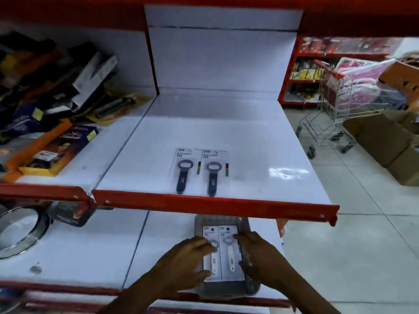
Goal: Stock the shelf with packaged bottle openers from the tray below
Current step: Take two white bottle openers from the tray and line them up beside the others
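Observation:
Two carded bottle openers with dark handles lie side by side near the front of the white upper shelf (226, 132): the left pack (184, 169) and the right pack (214, 172). On the shelf below, a grey tray (223, 220) holds two packs with white-handled openers, left (212, 252) and right (230, 252). My left hand (188, 261) rests on the left pack, fingers over it. My right hand (254, 252) touches the right pack's outer edge at the tray's right wall. Whether either hand has actually gripped a pack is unclear.
Left shelf section holds a heap of dark and yellow boxed goods (52, 98). A glass lid (20, 230) lies on the lower shelf at left. Red shelf lip (215, 203) overhangs the tray. A shopping cart (335, 105) and cardboard boxes (385, 141) stand on the floor at right.

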Motion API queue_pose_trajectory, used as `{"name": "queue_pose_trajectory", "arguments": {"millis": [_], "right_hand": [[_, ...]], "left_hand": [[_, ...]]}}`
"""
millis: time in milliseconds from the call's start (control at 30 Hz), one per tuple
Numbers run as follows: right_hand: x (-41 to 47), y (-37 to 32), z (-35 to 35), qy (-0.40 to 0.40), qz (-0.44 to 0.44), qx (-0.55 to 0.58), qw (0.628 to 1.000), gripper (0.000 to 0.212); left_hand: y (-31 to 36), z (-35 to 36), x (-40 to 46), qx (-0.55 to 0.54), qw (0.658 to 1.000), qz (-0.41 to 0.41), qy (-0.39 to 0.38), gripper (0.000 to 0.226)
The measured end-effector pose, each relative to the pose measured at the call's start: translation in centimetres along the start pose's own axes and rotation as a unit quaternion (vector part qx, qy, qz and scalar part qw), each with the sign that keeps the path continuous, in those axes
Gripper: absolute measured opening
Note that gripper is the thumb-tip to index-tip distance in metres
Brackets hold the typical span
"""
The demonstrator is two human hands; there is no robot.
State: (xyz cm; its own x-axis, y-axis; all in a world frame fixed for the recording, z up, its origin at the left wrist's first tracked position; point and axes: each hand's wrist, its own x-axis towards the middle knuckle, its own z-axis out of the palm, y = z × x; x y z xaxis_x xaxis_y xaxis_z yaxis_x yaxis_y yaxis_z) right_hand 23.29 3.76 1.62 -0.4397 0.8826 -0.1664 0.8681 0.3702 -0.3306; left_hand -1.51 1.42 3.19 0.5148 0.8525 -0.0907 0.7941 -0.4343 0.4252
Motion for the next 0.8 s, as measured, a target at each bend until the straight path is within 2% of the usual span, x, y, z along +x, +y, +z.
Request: {"name": "queue_pose_trajectory", "arguments": {"millis": [67,167,267,367,500,600,667,733,800], "right_hand": [[2.7,1.2,1.8,-0.081,0.01,-0.01,0.997,0.102],[7.0,2.7,3.6,-0.119,-0.001,-0.049,0.992,0.129],[9.8,3.6,5.4,-0.121,-0.043,-0.17,0.977,0.14],[10.8,4.0,6.6,-0.131,-0.051,-0.219,0.966,0.151],[11.9,4.7,7.6,-0.122,-0.013,-0.252,0.96,0.155],[13.9,9.0,12.6,-0.128,-0.015,-0.247,0.96,0.162],[12.6,7.6,10.7,-0.148,-0.036,-0.207,0.966,0.168],[10.9,4.7,7.0,-0.122,-0.021,-0.199,0.972,0.152],[9.6,3.2,5.2,-0.055,-0.029,-0.18,0.982,0.135]], "left_hand": [[-1.5,2.1,2.7,-0.009,0.994,-0.055,-0.089,0.078],[-3.9,4.5,6.8,0.05,0.991,-0.06,-0.108,0.106],[-5.7,6.6,9.5,0.09,0.986,-0.064,-0.123,0.136],[-5.9,7.8,11.0,0.115,0.979,-0.068,-0.152,0.149],[-6.0,8.2,12.3,0.14,0.974,-0.078,-0.158,0.158],[-6.2,8.4,13.0,0.142,0.973,-0.084,-0.163,0.161],[-6.2,8.6,13.2,0.129,0.975,-0.087,-0.158,0.162],[-6.4,8.7,13.3,0.094,0.979,-0.091,-0.153,0.164],[-6.6,8.6,13.3,0.071,0.981,-0.088,-0.157,0.162]]}}
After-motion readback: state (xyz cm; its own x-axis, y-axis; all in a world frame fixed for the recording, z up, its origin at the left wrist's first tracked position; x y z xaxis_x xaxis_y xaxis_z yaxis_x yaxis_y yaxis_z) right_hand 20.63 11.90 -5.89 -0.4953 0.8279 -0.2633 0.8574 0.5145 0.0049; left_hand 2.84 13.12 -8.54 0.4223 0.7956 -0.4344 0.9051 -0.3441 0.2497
